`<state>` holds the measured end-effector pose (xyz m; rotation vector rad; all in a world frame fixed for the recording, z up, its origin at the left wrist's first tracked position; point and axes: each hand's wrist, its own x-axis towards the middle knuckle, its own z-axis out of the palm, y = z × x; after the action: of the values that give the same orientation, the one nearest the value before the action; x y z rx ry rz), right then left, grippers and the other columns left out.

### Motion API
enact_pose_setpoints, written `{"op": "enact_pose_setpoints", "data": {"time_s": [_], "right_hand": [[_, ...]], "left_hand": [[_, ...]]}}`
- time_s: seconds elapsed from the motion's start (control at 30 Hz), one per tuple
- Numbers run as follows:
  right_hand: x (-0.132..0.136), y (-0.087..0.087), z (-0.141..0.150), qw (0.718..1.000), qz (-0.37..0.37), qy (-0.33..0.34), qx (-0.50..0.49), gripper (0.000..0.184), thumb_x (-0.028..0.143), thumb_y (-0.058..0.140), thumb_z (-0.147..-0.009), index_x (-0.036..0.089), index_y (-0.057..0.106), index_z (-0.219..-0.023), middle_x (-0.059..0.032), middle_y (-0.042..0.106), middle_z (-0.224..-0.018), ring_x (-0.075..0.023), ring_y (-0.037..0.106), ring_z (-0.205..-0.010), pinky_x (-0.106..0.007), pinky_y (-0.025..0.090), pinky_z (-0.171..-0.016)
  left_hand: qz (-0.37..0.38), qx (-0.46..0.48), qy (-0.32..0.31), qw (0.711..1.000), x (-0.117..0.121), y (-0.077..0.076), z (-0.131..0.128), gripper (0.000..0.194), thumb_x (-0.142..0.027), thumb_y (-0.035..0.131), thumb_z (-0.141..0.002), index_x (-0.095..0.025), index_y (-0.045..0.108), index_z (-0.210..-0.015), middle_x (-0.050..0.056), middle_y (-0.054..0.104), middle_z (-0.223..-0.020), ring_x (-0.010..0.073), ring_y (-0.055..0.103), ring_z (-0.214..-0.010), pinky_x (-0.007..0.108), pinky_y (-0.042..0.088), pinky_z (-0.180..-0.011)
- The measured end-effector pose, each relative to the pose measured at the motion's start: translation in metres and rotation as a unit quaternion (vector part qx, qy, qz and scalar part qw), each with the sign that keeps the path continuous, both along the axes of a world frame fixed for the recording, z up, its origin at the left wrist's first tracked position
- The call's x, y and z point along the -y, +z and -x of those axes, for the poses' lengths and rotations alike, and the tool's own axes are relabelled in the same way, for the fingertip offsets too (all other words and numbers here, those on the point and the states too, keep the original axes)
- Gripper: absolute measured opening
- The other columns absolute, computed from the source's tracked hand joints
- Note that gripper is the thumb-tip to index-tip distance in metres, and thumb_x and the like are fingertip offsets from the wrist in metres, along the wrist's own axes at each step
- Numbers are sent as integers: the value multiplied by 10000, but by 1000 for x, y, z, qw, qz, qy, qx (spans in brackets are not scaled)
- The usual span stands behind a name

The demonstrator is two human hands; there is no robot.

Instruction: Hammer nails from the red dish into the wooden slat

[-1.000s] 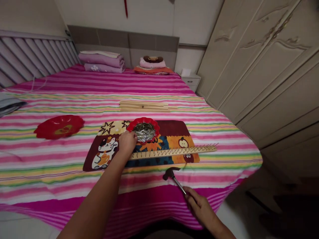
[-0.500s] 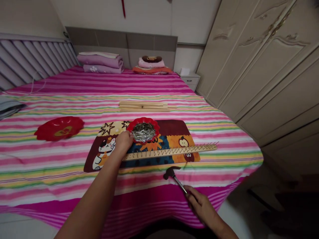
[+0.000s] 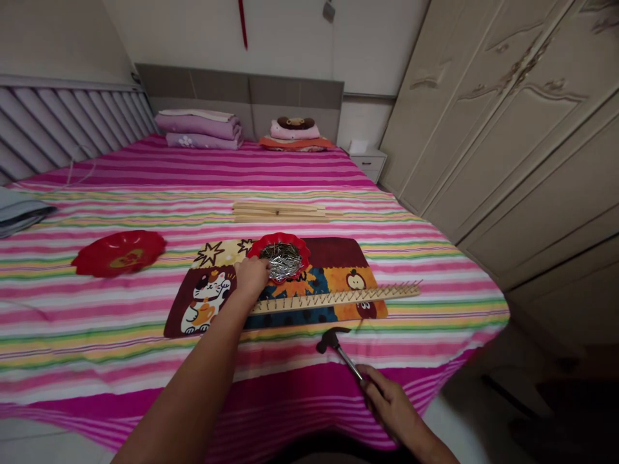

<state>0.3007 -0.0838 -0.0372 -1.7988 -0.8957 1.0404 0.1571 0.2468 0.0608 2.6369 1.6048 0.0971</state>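
My left hand (image 3: 252, 276) is at the left side of a red scalloped bowl (image 3: 304, 248), its fingertips over the silvery nails (image 3: 281, 261) inside. Its fingers look closed together; whatever they pinch is hidden. A long wooden strip (image 3: 333, 298) set with several upright nails lies across a patterned mat (image 3: 333, 252), just in front of the bowl. My right hand (image 3: 389, 403) is wrapped round the handle of a claw hammer (image 3: 333, 339), its head over the striped sheet near the strip.
Several bare wooden strips (image 3: 280, 212) lie beyond the mat. A red plate-like lid (image 3: 120, 252) is to the left, with folded grey cloth (image 3: 22, 211) farther left. Folded bedding (image 3: 200, 129) rests by the headboard (image 3: 217, 90). A wardrobe (image 3: 483, 129) stands along the right.
My left hand has moved slightly right, from the bowl's rim to over the nails. My right hand keeps the hammer in about the same place. The view has tipped up slightly.
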Motion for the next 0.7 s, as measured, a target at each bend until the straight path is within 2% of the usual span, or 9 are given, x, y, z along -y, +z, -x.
{"op": "enact_pose_setpoints", "data": {"time_s": [0.23,0.37,0.5,0.6,0.7], "right_hand": [[-2,0,0,1000,-3,4,-9,374,460,457,-811,181,617,-1003,76,367,-498,-92,347,-436,-183,263,-388],[-1,1,1,1000,6,-3,-13,396,454,440,-816,176,600,-1049,86,356,-482,-92,351,-418,-191,276,-395],[-1,-1,1,1000,9,-10,-10,404,452,438,-814,178,594,-1067,86,374,-480,-97,382,-418,-197,296,-402],[-1,-4,0,1000,8,-11,-14,414,455,444,-808,175,589,-1076,85,380,-479,-99,380,-417,-197,287,-390],[0,-8,-1,1000,7,-13,-21,428,461,448,-808,162,580,-1084,85,381,-481,-98,366,-415,-196,272,-378]], "left_hand": [[23,49,-36,998,-7,-3,6,198,-284,492,-781,-243,675,-843,50,678,-937,216,594,-921,327,386,-793],[10,96,-37,995,-12,-4,15,180,-285,494,-780,-213,658,-803,60,662,-904,195,589,-900,288,411,-773],[46,190,-32,980,-13,-5,22,128,-236,498,-737,-187,616,-735,52,661,-853,173,596,-838,270,435,-773],[107,334,38,936,-10,-6,28,82,-258,531,-680,-186,568,-677,28,667,-790,161,606,-773,273,464,-755],[179,500,109,840,1,-4,41,120,-282,559,-628,-190,484,-609,21,674,-788,155,630,-763,269,499,-720]]}}
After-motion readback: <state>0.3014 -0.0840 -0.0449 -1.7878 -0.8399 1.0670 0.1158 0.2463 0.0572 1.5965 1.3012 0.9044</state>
